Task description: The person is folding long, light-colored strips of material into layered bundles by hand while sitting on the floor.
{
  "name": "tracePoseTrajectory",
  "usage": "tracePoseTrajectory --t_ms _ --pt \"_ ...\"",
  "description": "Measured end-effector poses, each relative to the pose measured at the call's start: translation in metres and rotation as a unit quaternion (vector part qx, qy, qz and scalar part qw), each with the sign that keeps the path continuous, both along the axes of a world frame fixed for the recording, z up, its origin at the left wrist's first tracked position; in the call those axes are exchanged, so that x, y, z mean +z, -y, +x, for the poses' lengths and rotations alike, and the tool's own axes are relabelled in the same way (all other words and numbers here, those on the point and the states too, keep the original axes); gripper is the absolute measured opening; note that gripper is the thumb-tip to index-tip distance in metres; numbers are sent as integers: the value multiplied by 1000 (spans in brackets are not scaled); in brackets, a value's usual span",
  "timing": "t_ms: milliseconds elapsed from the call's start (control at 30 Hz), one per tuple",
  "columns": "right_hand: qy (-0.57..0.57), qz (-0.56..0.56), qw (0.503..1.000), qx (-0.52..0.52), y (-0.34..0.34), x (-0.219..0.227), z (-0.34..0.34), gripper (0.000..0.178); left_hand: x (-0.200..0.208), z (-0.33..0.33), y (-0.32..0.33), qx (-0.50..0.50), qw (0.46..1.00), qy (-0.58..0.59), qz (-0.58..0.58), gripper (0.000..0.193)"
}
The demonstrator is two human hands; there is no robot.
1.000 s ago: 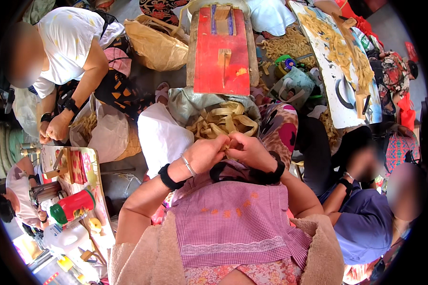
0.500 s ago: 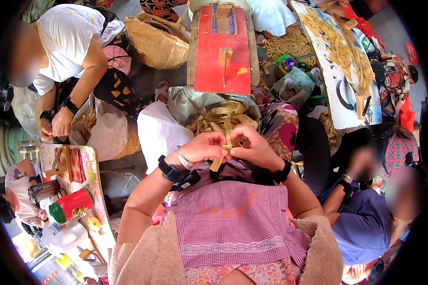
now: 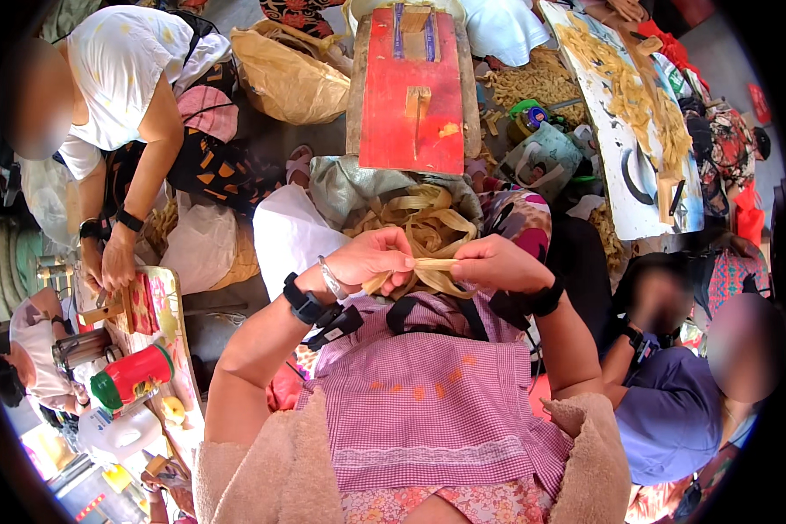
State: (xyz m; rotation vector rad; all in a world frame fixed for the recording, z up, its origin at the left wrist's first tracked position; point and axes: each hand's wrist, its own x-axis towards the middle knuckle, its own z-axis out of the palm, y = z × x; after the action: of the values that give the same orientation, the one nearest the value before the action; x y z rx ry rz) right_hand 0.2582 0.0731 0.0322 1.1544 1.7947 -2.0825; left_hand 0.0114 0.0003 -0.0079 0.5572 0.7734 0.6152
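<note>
While your left hand [image 3: 380, 260] pinches a flat tan strip [image 3: 434, 264], your right hand [image 3: 503, 264] pinches it farther along; it spans between them, beside the coiled strips [image 3: 426, 210].

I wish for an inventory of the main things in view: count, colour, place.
Strip: at least one, tan, centre
Loose strips: many, tan, above centre
Sack: one, greyish, above centre
Red board: one, red, top centre
Paper bag: one, tan, upper left
Pale board: one, mostly white, upper right
Canister: one, red and green, lower left
Co-workers: several, mixed colours, both sides
Apron: one, purple check, lower centre
Left hand: one, bare, pinching strip
Right hand: one, bare, pinching strip
</note>
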Motion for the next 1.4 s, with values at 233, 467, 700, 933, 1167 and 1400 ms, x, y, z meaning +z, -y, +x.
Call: tracePoseTrajectory --t_ms 233,467,700,933,1167,1400 --pt "-28 95 995 17 -20 -3 -11 20 -11 -12 -18 20 985 -91 142 15" --pt "-37 108 993 14 -40 -5 -20 23 -5 -17 -38 10 1000 19 3 18" --pt "-40 170 984 47 -46 -14 -26 23 -21 -26 -43 13 995 -42 92 12" --pt "-14 403 907 -123 -97 -26 -44 17 -13 -28 -104 130 729 -489 461 10" --pt "183 494 840 -130 -132 -78 -58 24 -27 -11 -145 106 609 -651 441 13" --pt "30 374 905 -203 -86 -46 -35 26 -38 -45 -76 258 965 -28 37 25"
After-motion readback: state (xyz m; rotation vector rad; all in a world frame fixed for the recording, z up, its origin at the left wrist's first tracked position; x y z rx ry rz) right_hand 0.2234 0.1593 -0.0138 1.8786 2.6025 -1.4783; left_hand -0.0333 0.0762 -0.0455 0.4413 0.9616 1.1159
